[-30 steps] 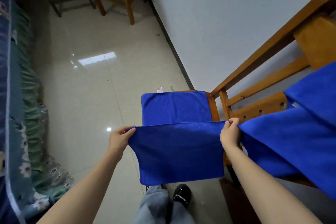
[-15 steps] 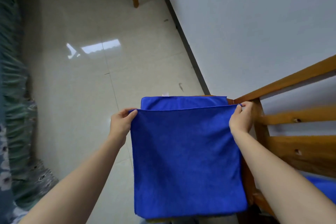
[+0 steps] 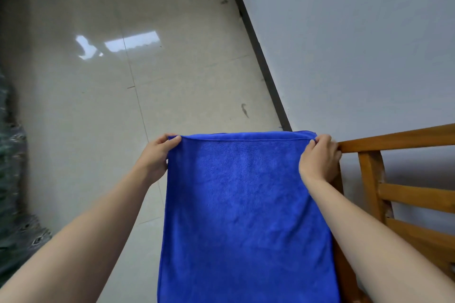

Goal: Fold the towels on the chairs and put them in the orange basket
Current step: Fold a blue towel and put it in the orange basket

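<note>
Here, a blue towel (image 3: 246, 204) lies spread just left of the wooden chair's (image 3: 394, 141) slatted back, its right edge running along the chair's frame. What it rests on cannot be told, since the cloth hides whatever is beneath it. Along its far edge a second layer of the same blue shows (the towel is doubled over on itself, edges nearly matched). The left hand (image 3: 160, 155) pinches the far corner on the side away from the chair back, thumb and fingers closed on the cloth. The right hand (image 3: 320, 157) pinches the other far corner, right beside the end of the chair's top rail, fingers curled onto the hem. Both forearms reach in from the near side, one along each edge of the towel. Beyond the chair, a pale tiled floor (image 3: 123, 106) meets a grey wall (image 3: 344, 44) at a dark skirting strip (image 3: 258, 56). Well away from the chair, at the left border, sits a dark patterned fabric (image 3: 14, 192).
</note>
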Available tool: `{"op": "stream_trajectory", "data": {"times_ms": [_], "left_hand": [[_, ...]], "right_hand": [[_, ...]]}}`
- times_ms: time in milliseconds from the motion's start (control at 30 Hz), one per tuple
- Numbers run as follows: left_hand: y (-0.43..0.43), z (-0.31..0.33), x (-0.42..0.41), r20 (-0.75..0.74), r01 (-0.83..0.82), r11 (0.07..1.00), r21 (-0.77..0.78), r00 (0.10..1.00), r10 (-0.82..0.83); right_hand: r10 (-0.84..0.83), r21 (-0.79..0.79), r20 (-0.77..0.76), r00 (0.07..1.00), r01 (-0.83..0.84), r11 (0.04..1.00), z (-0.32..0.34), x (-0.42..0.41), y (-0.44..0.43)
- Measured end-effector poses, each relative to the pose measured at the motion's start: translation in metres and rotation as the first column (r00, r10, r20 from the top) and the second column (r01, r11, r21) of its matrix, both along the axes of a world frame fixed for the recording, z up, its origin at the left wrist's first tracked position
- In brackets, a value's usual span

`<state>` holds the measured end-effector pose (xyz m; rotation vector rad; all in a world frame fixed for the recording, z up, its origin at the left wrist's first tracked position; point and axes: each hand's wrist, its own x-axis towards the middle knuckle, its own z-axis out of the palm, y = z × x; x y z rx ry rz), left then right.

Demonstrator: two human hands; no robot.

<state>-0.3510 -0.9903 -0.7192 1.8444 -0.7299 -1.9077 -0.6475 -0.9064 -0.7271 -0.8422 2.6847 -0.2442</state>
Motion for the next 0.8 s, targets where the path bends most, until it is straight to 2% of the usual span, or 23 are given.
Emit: {"op": "stream_trajectory", "data": {"times_ms": [67,167,267,333,400,500,633,800], "left_hand": [[-0.002,-0.003,0.000,-0.029,-0.005,0.998,0.058,1.000,0.007],[-0.006,-0.006,-0.002,-0.062,-0.057,0.993,0.106,0.996,0.063],[-0.009,-0.010,-0.006,0.008,-0.071,0.995,0.075,0.998,0.070],[-0.011,-0.011,-0.008,0.022,-0.101,0.994,0.026,0.995,0.101],[-0.014,-0.008,-0.009,-0.011,-0.155,0.988,-0.002,0.988,0.155],[-0.019,0.002,-0.010,-0.055,-0.196,0.979,-0.047,0.980,0.194],[-0.018,0.026,-0.005,-0.098,-0.205,0.969,-0.135,0.976,0.193],[-0.005,0.058,0.005,-0.108,-0.141,0.978,-0.152,0.986,0.126]], "right_hand": [[0.070,0.032,-0.021,0.997,-0.069,0.997,-0.002,-0.002,-0.004],[0.077,0.093,0.034,0.996,-0.080,0.992,0.000,-0.008,-0.018],[0.107,0.175,0.151,0.983,-0.133,0.976,0.005,-0.020,-0.032],[0.049,0.180,0.242,0.969,-0.095,0.979,0.004,-0.029,-0.039],[-0.023,0.134,0.311,0.950,-0.019,0.991,0.001,-0.036,-0.042],[-0.100,-0.040,0.372,0.923,0.123,0.992,0.003,-0.037,-0.040],[-0.133,-0.236,0.554,0.822,0.308,0.922,0.021,-0.036,-0.037],[-0.059,-0.159,0.652,0.756,0.212,0.964,0.042,-0.030,-0.034]]}}
